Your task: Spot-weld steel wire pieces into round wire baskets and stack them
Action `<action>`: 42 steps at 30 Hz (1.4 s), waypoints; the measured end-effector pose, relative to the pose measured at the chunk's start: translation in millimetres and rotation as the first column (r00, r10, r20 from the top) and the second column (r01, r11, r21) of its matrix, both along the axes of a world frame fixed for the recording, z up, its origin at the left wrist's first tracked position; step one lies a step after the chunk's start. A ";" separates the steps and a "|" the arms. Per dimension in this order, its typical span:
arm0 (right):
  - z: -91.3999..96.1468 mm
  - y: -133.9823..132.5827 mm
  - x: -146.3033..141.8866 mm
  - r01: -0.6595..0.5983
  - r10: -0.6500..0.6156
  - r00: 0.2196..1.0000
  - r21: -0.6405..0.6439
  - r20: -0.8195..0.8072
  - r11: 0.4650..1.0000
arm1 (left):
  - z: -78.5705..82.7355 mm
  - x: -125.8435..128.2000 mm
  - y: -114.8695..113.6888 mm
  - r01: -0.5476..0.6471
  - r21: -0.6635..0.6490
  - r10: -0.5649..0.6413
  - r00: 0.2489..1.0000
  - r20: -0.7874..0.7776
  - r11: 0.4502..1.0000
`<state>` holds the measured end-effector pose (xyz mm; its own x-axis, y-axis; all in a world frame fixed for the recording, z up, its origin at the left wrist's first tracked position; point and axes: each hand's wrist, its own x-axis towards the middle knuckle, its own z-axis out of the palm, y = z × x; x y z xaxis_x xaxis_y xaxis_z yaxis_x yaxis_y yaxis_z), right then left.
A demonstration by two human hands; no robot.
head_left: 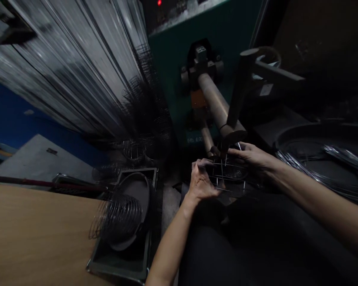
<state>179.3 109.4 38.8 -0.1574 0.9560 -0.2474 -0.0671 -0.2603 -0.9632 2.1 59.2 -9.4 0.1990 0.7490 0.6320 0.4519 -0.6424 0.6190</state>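
Observation:
My left hand (202, 180) grips the left side of a wire rack (231, 178) made of thin metal rods, its thumb along the lower edge. My right hand (252, 157) is closed at the rack's upper right, near one upright rod. Just above the rack are the ends of two machine arms: a thick metal cylinder (216, 101) and a thinner one (207, 137) below it. Contact between rack and arm tips is too dark to tell. Shadow hides part of the rack's far side.
Behind stands a green machine (170, 71). On the left, a dark round tub (143, 186) with wire rings (122, 214) rests on a crate (95, 260) beside a wooden board (41, 234). A large basin (322, 131) with wire pieces (343, 155) is on the right. Wire frames (134, 151) are stacked behind.

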 end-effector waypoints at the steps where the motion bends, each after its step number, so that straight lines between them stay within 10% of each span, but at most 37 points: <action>1: 0.6 2.0 -0.9 0.016 -0.017 1.000 -0.021 -0.017 1.000 | 2.2 -0.4 1.3 0.002 0.005 -0.002 1.000 0.001 1.000; 19: 6.8 14.6 -8.4 0.023 -0.028 0.990 -0.036 -0.140 0.999 | 15.7 -10.1 24.1 0.004 -0.060 -0.012 0.992 -0.123 0.998; 26: 20.3 16.1 -5.8 0.347 -0.388 0.876 -0.185 -0.287 0.919 | 8.0 -12.0 27.2 0.076 -0.089 -0.076 0.997 0.003 0.993; 31: 21.6 11.5 -6.0 0.148 -0.188 0.954 -0.178 -0.234 0.973 | -1.5 -14.8 22.1 0.080 -0.122 -0.067 0.992 0.108 0.989; 42: 20.9 11.4 -19.9 0.169 -0.171 0.979 -0.021 -0.111 0.985 | -10.5 -23.6 25.6 0.069 -0.092 -0.052 0.984 0.171 0.993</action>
